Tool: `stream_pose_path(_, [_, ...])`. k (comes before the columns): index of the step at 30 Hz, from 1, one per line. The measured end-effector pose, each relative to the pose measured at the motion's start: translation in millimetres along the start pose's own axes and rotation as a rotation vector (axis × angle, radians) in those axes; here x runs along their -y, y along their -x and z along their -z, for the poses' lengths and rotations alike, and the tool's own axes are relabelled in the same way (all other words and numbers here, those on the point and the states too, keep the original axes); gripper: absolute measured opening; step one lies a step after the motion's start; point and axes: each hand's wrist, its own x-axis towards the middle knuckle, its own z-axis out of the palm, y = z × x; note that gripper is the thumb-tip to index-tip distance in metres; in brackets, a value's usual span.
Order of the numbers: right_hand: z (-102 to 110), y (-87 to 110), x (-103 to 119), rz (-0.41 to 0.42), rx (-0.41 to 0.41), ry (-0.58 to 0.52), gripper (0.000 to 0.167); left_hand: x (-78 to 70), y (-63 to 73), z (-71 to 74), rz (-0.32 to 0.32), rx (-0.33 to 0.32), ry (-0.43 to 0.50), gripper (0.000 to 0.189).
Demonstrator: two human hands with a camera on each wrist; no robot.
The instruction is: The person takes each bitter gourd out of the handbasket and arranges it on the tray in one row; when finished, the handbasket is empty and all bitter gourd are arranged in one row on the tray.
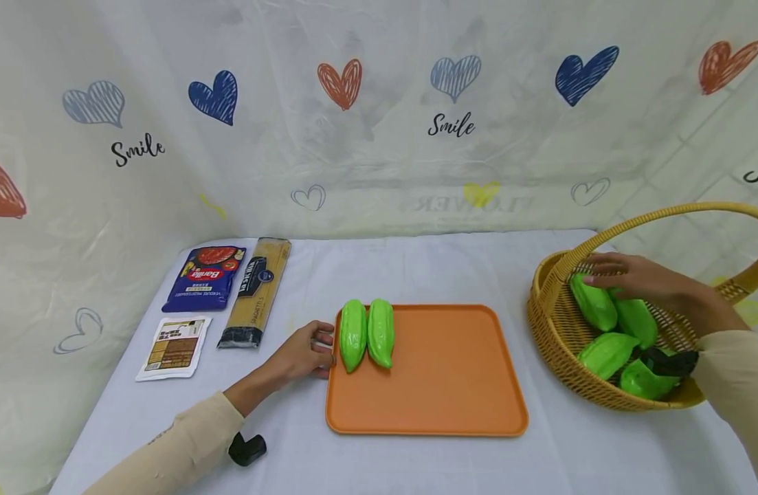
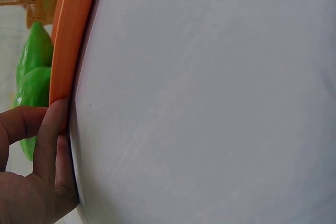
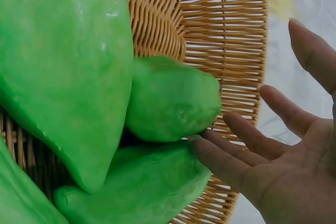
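Note:
An orange tray (image 1: 440, 378) lies on the table, with two long, glossy green fruits (image 1: 352, 337) side by side near its left edge; they taper to a point. My left hand (image 1: 306, 350) pinches the tray's left rim; the left wrist view shows the fingers (image 2: 50, 129) right at that rim. To the right, my right hand (image 1: 638, 275) reaches inside a wicker basket (image 1: 548, 344) that holds several similar green fruits (image 1: 594, 302). In the right wrist view its fingers are spread, with one fingertip (image 3: 199, 142) right at the end of a fruit (image 3: 173, 100).
At the left lie a blue Barilla pouch (image 1: 205, 278), a pack of spaghetti (image 1: 255, 292) and a white-and-brown packet (image 1: 174, 347). The basket's tall handle (image 1: 663, 212) arches over the right forearm. A patterned curtain (image 1: 379, 151) hangs behind the table.

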Motion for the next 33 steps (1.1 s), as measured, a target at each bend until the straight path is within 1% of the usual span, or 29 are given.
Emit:
stream_pose_path(7, [-4.4, -4.7, 0.8, 0.004, 0.015, -0.026, 0.075, 0.2, 0.1, -0.2, -0.001, 0.003, 0.001, 0.063])
stream_pose_path(14, [-9.5, -10.3, -0.8, 0.021, -0.013, 0.026, 0.073, 0.2, 0.5, 0.3, 0.005, 0.003, 0.001, 0.062])
stream_pose_path(22, [-10.7, -15.1, -0.5, 0.003, -0.026, 0.028, 0.078, 1.1, -0.4, 1.5, 0.002, 0.007, -0.001, 0.062])
stream_pose_path(29, [-13.3, -18.4, -0.9, 0.002, -0.058, 0.044, 0.073, 1.0, -0.5, 1.2, -0.001, 0.007, 0.003, 0.062])
stream_pose_path(33, [-15.5, -21.3, -1.0, -0.005, -0.059, 0.057, 0.073, 1.0, -0.3, 1.3, -0.002, 0.008, 0.004, 0.062])
